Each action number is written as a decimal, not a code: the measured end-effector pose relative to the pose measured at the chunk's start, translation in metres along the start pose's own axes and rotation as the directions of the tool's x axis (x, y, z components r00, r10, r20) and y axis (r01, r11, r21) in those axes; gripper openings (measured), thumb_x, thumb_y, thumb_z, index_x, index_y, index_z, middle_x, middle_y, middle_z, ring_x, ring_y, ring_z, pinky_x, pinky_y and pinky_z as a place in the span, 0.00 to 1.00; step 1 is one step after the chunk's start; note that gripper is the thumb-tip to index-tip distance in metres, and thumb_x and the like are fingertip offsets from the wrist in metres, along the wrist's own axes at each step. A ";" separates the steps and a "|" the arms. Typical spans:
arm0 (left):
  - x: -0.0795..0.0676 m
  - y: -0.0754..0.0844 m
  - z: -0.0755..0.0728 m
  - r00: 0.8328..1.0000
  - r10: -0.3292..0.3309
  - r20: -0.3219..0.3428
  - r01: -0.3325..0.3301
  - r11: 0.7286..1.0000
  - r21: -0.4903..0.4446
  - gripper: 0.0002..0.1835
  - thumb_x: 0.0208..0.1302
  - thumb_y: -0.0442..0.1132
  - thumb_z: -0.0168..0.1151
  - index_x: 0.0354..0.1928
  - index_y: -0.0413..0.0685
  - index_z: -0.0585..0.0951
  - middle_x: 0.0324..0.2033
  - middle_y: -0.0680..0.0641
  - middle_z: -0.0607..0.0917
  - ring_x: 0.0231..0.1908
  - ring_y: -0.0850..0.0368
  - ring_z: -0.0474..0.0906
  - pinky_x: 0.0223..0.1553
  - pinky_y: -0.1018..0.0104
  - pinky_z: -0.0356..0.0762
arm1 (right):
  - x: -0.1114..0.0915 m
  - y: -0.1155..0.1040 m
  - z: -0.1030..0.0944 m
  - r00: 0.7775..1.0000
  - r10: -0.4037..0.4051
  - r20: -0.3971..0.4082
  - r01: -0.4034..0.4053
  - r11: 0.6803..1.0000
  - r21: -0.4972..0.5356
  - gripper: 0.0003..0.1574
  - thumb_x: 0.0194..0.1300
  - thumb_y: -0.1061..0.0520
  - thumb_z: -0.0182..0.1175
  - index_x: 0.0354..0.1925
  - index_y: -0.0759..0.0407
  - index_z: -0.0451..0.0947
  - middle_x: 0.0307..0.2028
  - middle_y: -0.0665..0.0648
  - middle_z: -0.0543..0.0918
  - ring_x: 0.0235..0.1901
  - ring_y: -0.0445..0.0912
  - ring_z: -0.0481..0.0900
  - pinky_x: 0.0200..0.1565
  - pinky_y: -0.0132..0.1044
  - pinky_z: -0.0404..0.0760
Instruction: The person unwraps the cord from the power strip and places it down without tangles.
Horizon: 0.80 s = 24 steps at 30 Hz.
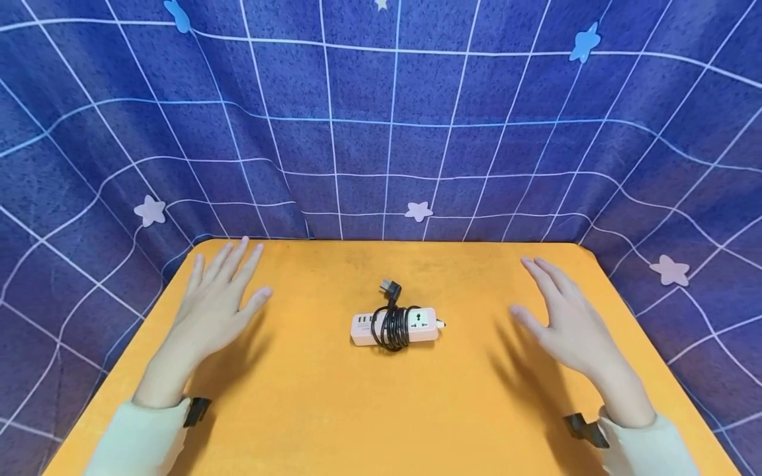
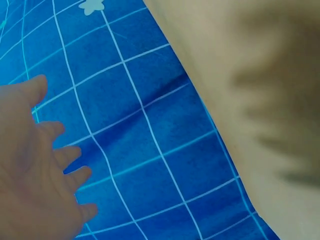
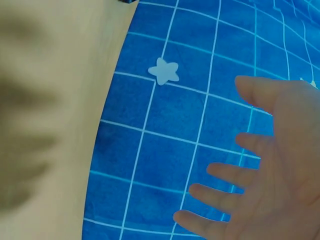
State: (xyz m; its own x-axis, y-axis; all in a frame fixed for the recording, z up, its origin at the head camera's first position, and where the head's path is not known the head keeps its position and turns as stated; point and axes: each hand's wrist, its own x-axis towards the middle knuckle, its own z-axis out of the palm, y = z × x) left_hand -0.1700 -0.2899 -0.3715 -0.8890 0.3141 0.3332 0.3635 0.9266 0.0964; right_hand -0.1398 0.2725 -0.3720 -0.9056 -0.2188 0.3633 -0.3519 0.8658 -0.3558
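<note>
A white power strip [image 1: 423, 324] lies near the middle of the yellow table, with its black cord [image 1: 395, 329] wound around it in several loops. The cord's black plug [image 1: 390, 288] sticks out at the far side, prongs pointing left. My left hand [image 1: 215, 309] hovers over the table's left part, fingers spread and holding nothing. On the other side, my right hand [image 1: 568, 324] is raised over the right part, also with its fingers extended and nothing in it. Both hands are well apart from the power strip and cast shadows on the table.
The yellow table [image 1: 333, 416] has rounded far corners. Behind it and along both sides hangs a blue curtain [image 1: 363, 86] with a white grid and star shapes. A dark strap piece [image 1: 586, 430] shows at the right wrist, and another [image 1: 196, 411] at the left.
</note>
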 end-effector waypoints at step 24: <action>0.036 0.024 0.004 0.994 0.064 0.089 -0.047 0.983 -0.178 0.39 0.82 0.60 0.52 0.86 0.64 0.51 0.85 0.47 0.51 0.80 0.31 0.52 0.76 0.29 0.51 | 0.019 -0.024 0.009 0.995 -0.076 0.069 0.071 0.994 0.079 0.52 0.75 0.41 0.66 0.85 0.42 0.52 0.79 0.59 0.64 0.75 0.63 0.66 0.65 0.71 0.70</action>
State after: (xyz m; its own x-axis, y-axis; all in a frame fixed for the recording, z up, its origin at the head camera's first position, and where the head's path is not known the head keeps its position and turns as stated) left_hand -0.1942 -0.2554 -0.3609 -0.8852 0.3898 0.2540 0.4489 0.8590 0.2463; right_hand -0.1504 0.2435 -0.3644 -0.8903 -0.3143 0.3295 -0.4325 0.8098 -0.3964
